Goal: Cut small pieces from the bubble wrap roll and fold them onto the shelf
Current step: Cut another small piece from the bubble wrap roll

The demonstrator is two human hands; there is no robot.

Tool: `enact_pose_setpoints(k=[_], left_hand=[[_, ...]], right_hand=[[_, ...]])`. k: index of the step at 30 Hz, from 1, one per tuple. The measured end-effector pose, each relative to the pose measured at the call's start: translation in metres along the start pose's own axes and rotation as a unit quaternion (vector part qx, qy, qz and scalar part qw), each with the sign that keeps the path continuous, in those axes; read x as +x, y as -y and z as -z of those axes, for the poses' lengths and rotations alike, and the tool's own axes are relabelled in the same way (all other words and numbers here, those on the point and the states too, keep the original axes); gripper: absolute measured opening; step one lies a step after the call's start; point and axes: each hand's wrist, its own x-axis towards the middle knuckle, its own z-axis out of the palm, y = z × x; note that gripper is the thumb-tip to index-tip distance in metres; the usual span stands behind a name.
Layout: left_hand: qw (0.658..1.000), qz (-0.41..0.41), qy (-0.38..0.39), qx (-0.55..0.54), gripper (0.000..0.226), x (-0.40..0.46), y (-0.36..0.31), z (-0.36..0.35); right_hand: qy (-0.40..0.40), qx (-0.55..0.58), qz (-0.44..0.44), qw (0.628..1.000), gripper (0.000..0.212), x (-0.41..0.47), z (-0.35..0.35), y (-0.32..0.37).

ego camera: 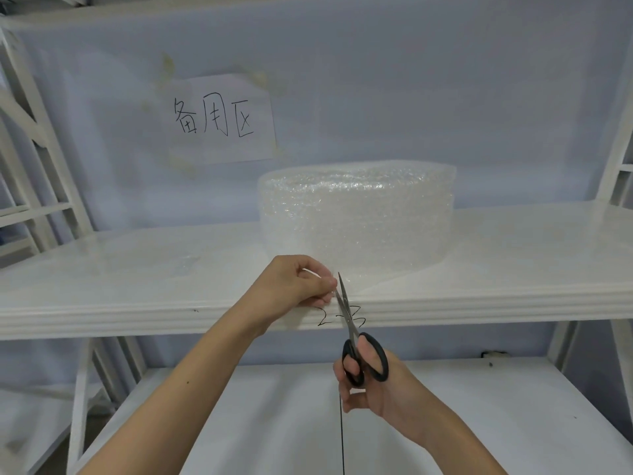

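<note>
My left hand (301, 286) sits just past the front edge of the white shelf (513, 269), its fingers (323, 286) curled in and pinching the loose free end of the bubble wrap. That loose sheet (363, 279) trails forward from the bubble wrap roll (356, 221), which stands on the shelf at about twelve o'clock from my hands, a little toward one o'clock, close to the back wall.

My right hand (370, 382) is lower, below the shelf edge at roughly five o'clock from my left hand. Its fingers are threaded through the black loops of the scissors (346, 313) and grip them. The blades point up toward twelve o'clock, nearly together, their tips reaching the wrap right beside my left fingertips.

On the shelf's front lip, just behind the blades, there is a handwritten mark (325, 318) in black ink. On the wall at eleven o'clock from the roll hangs a paper sign (219, 118) with three handwritten characters. A lower shelf (513, 423) lies beneath my forearms.
</note>
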Motion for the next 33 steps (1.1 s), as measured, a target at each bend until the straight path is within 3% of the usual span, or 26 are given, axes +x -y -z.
enact_pose_setpoints(k=[12, 33], left_hand=[[1.0, 0.027, -0.007, -0.014, 0.012, 0.0, 0.005, 0.0], [0.999, 0.004, -0.01, -0.046, 0.011, 0.0, 0.011, -0.001]], right_hand=[[0.009, -0.034, 0.007, 0.999, 0.041, 0.006, 0.01, 0.009], [0.005, -0.009, 0.013, 1.0, 0.039, 0.011, 0.004, 0.019]])
